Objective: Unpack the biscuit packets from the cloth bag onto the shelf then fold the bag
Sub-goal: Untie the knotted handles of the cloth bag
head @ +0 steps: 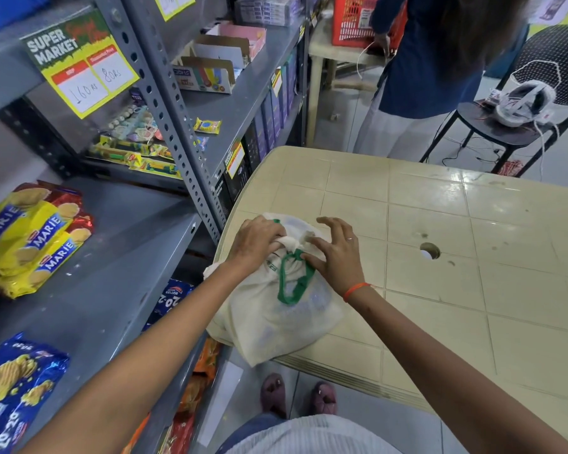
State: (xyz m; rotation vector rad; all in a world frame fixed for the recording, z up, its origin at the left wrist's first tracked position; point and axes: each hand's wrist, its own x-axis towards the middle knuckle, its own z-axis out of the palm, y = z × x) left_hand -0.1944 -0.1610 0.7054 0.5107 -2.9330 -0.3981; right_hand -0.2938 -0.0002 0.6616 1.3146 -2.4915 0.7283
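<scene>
- Standing at the table's near corner, you are wearing pink slippers [297, 396] on the tiled floor.
- Blue 20-20 packets [14, 391] are lying on the grey shelf [112, 273] by your left elbow.
- The cloth bag [276, 319] is sitting full and knotted on the near left corner of the beige table [473, 257], its lower end overhanging the edge, just beside the shelf.
- Your left hand [259, 240] is clenching the gathered cloth at the knot, fingers curled round it.
- Your right hand [338, 257] is pinching the knot by the green handle [292, 283] with thumb and forefinger, the other fingers arching above.
- Yellow Marie packets [36, 231] are lying farther along the shelf.
- Beyond the table, another person [433, 60] is standing by a red basket [358, 21].
</scene>
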